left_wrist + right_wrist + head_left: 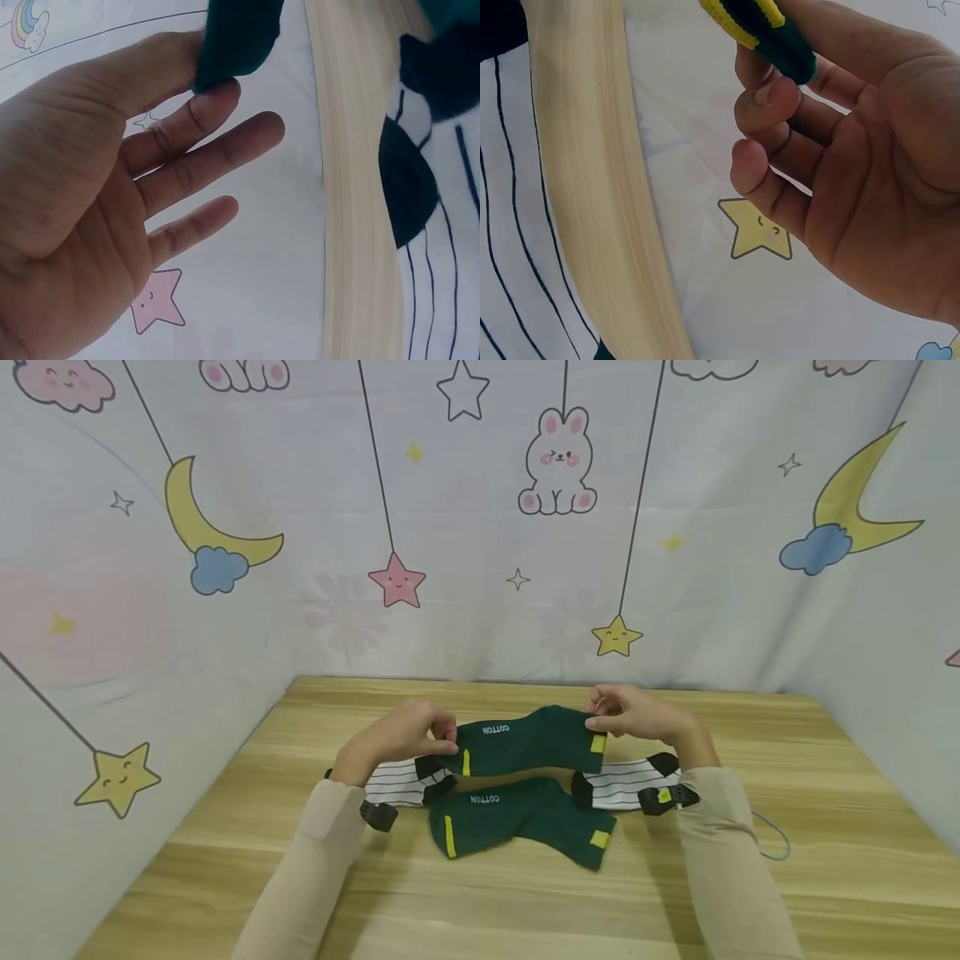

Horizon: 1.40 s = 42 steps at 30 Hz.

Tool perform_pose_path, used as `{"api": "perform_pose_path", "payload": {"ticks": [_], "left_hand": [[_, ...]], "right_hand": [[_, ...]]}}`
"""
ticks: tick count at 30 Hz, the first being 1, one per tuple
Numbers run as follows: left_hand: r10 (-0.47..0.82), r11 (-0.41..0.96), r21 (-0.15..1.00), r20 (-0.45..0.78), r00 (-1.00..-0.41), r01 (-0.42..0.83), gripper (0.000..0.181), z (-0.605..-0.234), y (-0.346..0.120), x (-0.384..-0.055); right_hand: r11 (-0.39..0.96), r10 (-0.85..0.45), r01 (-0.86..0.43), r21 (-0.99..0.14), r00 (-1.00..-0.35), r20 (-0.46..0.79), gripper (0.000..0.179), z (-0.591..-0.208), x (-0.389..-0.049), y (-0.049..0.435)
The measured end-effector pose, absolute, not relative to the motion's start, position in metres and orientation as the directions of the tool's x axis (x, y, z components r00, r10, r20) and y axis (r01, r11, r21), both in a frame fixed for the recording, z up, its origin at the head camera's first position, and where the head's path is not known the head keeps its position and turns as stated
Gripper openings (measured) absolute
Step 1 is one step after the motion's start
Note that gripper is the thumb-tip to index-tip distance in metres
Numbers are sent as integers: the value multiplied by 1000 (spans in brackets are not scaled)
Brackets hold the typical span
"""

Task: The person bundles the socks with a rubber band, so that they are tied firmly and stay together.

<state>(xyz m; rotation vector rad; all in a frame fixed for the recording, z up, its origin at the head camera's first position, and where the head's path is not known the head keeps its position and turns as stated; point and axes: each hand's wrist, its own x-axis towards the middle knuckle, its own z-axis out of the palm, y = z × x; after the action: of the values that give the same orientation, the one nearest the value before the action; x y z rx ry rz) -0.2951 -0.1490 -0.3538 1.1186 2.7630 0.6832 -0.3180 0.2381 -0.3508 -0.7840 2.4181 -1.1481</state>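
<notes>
1. A dark green sock (525, 745), lettered COTTON, was stretched left to right above the bench (525, 918).
2. The grip of the left hand (401, 732) pinched its toe end; the grip of the right hand (641, 714) pinched its cuff.
3. A second green sock (487, 828) lay flat on the near side.
4. White socks with thin dark stripes (618, 785) lay at left and right.
5. A printed curtain (480, 510) hung at the far side.

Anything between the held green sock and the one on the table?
Mid-gap, nothing visible but table. At the ends, black parts of the left striped sock and right striped sock show between the held green sock and lower green sock.
</notes>
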Motion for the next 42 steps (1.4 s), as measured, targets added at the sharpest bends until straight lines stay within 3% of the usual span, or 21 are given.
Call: {"api": "perform_pose_path", "payload": {"ticks": [13, 18, 22, 42], "left_hand": [[729, 590, 485, 24, -684, 646, 13, -346, -152, -290], [741, 575, 530, -13, -672, 624, 2, -342, -154, -288], [737, 574, 552, -29, -675, 604, 7, -339, -154, -287], [801, 524, 638, -145, -581, 564, 10, -344, -146, -286]], "right_hand": [[493, -676, -336, -803, -728, -110, 19, -344, -310, 238], [484, -714, -348, -803, -688, -132, 16, -341, -307, 238], [480, -738, -334, -811, -654, -167, 13, -340, -307, 236], [559, -740, -341, -755, -616, -270, 10, -341, -304, 234]]}}
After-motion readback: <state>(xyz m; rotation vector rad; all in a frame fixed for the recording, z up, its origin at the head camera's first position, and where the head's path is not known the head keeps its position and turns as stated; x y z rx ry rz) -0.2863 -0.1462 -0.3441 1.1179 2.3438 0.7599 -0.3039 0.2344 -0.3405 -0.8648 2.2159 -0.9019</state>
